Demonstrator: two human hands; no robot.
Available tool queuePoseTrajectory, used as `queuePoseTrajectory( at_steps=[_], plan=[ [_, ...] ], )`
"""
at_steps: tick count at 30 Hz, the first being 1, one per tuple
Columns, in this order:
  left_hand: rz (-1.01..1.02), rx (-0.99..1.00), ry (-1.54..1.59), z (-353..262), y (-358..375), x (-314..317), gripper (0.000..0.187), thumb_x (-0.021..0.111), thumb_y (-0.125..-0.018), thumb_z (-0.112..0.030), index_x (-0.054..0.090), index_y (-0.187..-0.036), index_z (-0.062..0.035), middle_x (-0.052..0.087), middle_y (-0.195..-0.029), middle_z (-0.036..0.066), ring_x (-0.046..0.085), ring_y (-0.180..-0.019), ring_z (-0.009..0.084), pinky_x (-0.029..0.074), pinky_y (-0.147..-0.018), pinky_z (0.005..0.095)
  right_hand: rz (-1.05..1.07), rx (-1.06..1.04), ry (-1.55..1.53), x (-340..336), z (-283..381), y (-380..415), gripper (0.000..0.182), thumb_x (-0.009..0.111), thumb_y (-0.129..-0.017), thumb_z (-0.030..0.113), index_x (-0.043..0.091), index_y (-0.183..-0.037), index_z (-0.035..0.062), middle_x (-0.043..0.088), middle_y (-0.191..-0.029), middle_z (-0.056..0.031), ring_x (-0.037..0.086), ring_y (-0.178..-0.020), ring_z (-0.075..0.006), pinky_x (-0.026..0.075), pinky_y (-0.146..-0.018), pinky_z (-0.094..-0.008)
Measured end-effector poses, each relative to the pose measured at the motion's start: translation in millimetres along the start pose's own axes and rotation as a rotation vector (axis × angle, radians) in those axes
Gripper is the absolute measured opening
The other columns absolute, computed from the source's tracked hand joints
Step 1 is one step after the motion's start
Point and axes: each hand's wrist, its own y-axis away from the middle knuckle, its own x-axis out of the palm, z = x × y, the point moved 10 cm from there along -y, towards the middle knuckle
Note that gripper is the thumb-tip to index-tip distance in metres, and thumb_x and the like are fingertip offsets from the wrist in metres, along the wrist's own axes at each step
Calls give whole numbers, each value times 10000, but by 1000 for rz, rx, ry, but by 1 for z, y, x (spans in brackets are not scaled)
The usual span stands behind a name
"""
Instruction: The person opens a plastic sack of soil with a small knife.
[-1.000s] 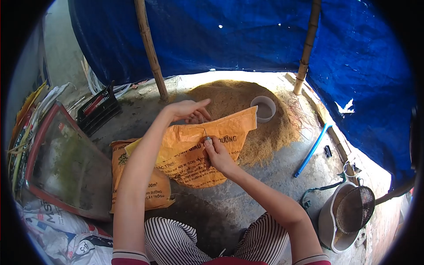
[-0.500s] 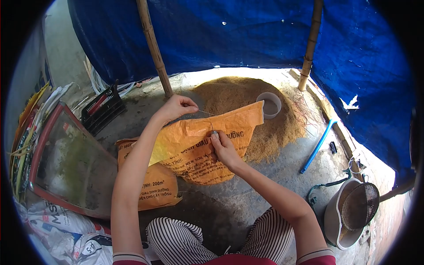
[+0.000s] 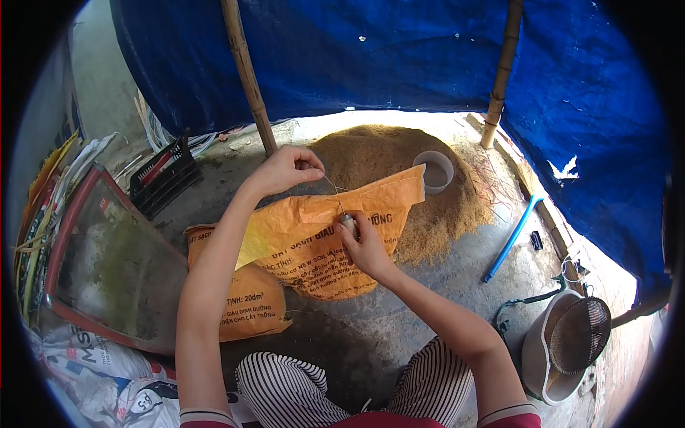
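An orange printed sack (image 3: pixel 325 253) lies in front of my knees, its upper edge running slantwise up to the right. My right hand (image 3: pixel 364 246) is wrapped round the handle of an awl (image 3: pixel 347 220), whose thin metal shaft points up at the sack's top edge. Whether the tip goes through the sack is too fine to tell. Above that edge, my left hand (image 3: pixel 289 170) pinches a thin thread (image 3: pixel 331 184), which runs down to the sack near the awl's shaft.
Behind the sack spreads a brown grainy heap (image 3: pixel 378 146) with a white round tub (image 3: pixel 433 172) on it. A blue tube (image 3: pixel 512 237) and a bucket (image 3: pixel 539 349) with a sieve (image 3: pixel 579 334) lie right. Left are a black crate (image 3: pixel 163 177) and a red-framed panel (image 3: pixel 118 260).
My left hand has shifted slightly up and right, and the thread now slopes more steeply. My right hand's grip on the awl handle looks a little changed; the sack has barely moved.
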Motion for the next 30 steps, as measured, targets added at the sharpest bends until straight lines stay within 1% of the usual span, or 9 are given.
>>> queuePoseTrajectory(
  at_steps=[2, 4, 6, 7, 9, 17, 22, 24, 30],
  plan=[
    [-6, 4, -49, -9, -3, 2, 179, 706, -802, -164, 691, -905, -18, 649, -769, 22, 573, -708, 97, 476, -663, 272, -9, 29, 17, -3, 2, 1, 297, 560, -917, 207, 486, -1116, -2, 617, -931, -210, 613, -869, -341, 468, -766, -404],
    [-14, 7, -99, -15, -6, 5, 180, 706, -801, -166, 689, -902, -19, 645, -761, 21, 566, -701, 97, 474, -658, 275, -11, 25, 20, -4, 2, 2, 290, 563, -913, 201, 489, -1112, 3, 619, -933, -213, 617, -868, -345, 471, -754, -402],
    [-24, 39, -98, -20, -9, 7, 169, 711, -803, -180, 689, -878, -30, 599, -752, -15, 493, -668, 59, 410, -606, 246, -12, 21, 23, -6, 7, 2, 282, 566, -910, 195, 493, -1109, 9, 621, -934, -217, 621, -868, -350, 475, -743, -401],
    [-21, 41, -99, -21, -10, 9, 169, 711, -803, -180, 689, -878, -30, 599, -752, -15, 493, -668, 59, 410, -606, 246, -26, 14, 48, -10, 14, 4, 281, 569, -903, 183, 490, -1113, 14, 625, -934, -219, 622, -871, -356, 475, -742, -405],
    [10, 51, -142, -24, -13, 13, 171, 706, -795, -161, 692, -895, -22, 641, -755, 28, 558, -695, 97, 464, -647, 272, -44, 9, 73, -14, 23, 7, 282, 572, -896, 172, 487, -1117, 19, 628, -935, -221, 623, -875, -361, 475, -740, -410],
    [59, 98, -133, -26, -19, 21, 170, 723, -777, -162, 702, -872, -22, 625, -764, 35, 551, -701, 117, 456, -654, 282, -112, -3, 222, -23, 23, 8, 300, 581, -864, 165, 483, -1135, 83, 629, -865, -238, 613, -808, -424, 476, -694, -472],
    [96, 76, -190, -22, -25, 24, 194, 744, -758, -206, 717, -865, -47, 592, -766, 43, 546, -719, 155, 449, -671, 310, -101, -9, 353, -29, 34, 9, 298, 581, -860, 179, 476, -1127, 97, 632, -832, -221, 613, -792, -416, 465, -672, -491],
    [120, 112, -275, -23, -29, 29, 208, 749, -750, -237, 724, -861, -63, 579, -761, 51, 547, -726, 179, 446, -675, 328, -91, -12, 385, -29, 34, 8, 295, 580, -860, 181, 473, -1123, 101, 633, -824, -212, 614, -786, -411, 462, -661, -494],
    [80, 60, -300, -10, -34, 26, 216, 737, -759, -239, 720, -875, -57, 615, -792, 63, 570, -749, 185, 459, -690, 336, -137, -79, 480, -33, 39, 8, 263, 561, -873, 184, 472, -1111, 112, 642, -820, -193, 621, -762, -389, 457, -634, -484]
  ],
)
